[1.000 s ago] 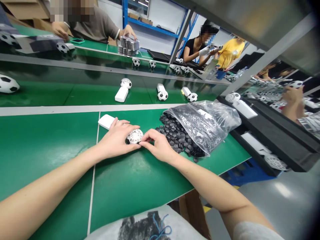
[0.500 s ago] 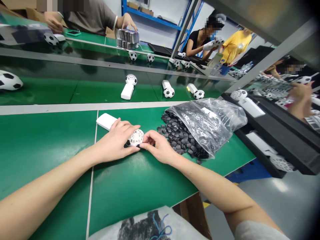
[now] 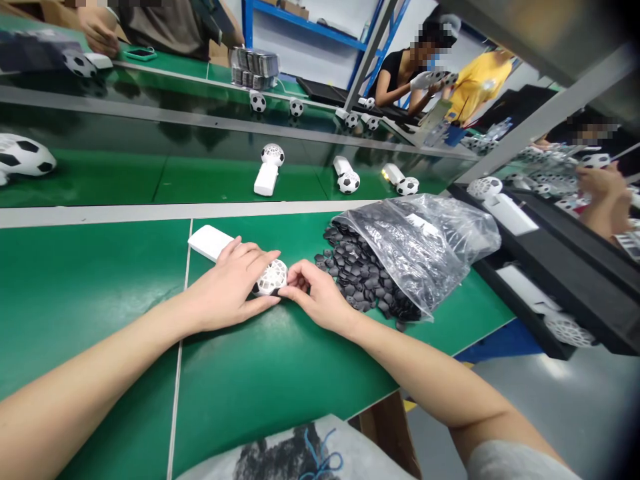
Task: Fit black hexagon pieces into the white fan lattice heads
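Along a green factory workbench, our left hand and right hand clamp together on a white lattice sphere, a white rectangular plastic handle jutting past our left fingers, near black hexagonal patches spilling from a clear plastic bag.

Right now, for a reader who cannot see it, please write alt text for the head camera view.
The person's left hand and right hand hold a white lattice ball on a green workbench, beside a white handle and a clear plastic bag spilling black pieces.
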